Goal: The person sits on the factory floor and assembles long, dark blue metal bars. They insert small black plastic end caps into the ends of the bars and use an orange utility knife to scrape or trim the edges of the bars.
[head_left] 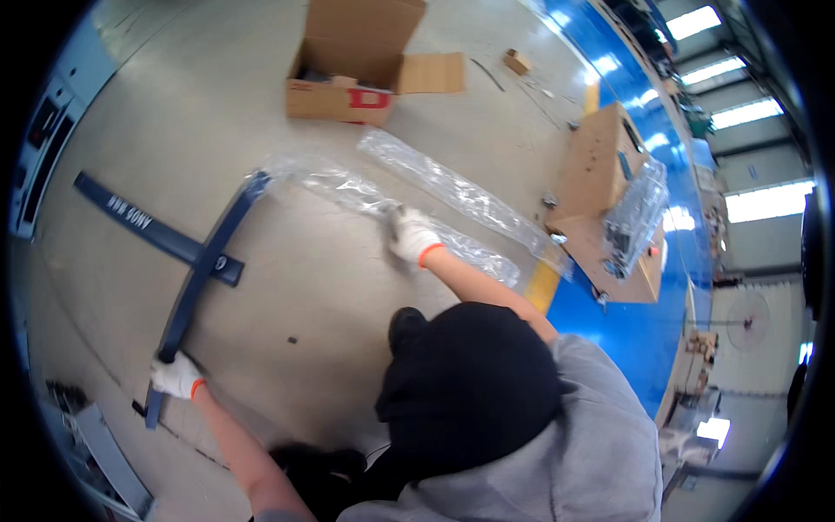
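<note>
My left hand point(178, 376), in a white work glove with an orange cuff, is closed around the lower end of a long, dark, curved strip point(193, 283). That strip slants up to the right and crosses over a second dark strip point(139, 222), which has light lettering and lies on the floor. A crinkled clear plastic sleeve point(335, 184) stretches from the first strip's upper end to my right hand point(411, 235). My gloved right hand grips the sleeve, its fingers partly blurred; the rest of the sleeve trails beyond my wrist.
Another clear plastic sleeve point(461, 196) lies farther right. An open cardboard box point(335, 103) stands at the back. To the right is a second carton point(591, 174) with a plastic-wrapped bundle point(635, 217) on it. A small dark piece point(292, 340) lies on the grey floor.
</note>
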Demonstrator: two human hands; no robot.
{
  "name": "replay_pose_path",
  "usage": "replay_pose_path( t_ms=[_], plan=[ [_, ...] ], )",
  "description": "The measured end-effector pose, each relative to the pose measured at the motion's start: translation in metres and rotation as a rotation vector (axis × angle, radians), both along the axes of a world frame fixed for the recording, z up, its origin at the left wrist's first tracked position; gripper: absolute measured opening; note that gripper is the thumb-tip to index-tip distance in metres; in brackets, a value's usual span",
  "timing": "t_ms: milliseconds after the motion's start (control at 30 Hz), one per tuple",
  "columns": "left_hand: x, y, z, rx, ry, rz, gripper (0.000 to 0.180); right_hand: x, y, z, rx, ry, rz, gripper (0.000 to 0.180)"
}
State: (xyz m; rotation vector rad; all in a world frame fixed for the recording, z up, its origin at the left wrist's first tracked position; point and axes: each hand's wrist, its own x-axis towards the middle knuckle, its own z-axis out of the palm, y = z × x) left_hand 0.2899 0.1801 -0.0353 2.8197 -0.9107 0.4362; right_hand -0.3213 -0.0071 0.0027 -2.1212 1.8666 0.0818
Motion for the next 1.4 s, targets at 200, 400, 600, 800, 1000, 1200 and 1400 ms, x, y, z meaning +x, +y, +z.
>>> replay_pose_path(
  t_ms=[200,400,600,800,1000,1200,1400],
  plan=[
    [0.010,0.031,-0.014,-0.003,-0.036,-0.038,0.041,-0.089,0.024,-0.031,-0.256,-0.011,0.010,0.022],
    [-0.007,0.034,-0.019,0.042,-0.005,-0.106,0.041,-0.242,0.062,-0.033,-0.143,0.410,-0.470,0.026],
    [0.007,0.036,-0.019,0.024,-0.023,-0.121,0.038,-0.230,0.054,-0.025,-0.371,0.459,-0.509,0.051],
    [0.001,0.034,-0.012,0.057,-0.017,-0.103,0.036,-0.175,-0.003,-0.013,-0.131,0.306,-0.319,0.047],
    [-0.010,0.026,-0.012,-0.083,-0.009,-0.154,0.039,-0.238,0.026,-0.029,-0.009,0.329,-0.563,0.033],
    [-0.029,0.020,0.001,-0.047,-0.003,-0.294,0.042,-0.204,0.035,0.057,0.262,0.654,-0.548,0.069],
    [-0.106,-0.048,0.015,-0.164,0.126,-0.529,0.040,0.017,0.025,0.334,-0.093,-0.562,0.327,0.046]
  ],
)
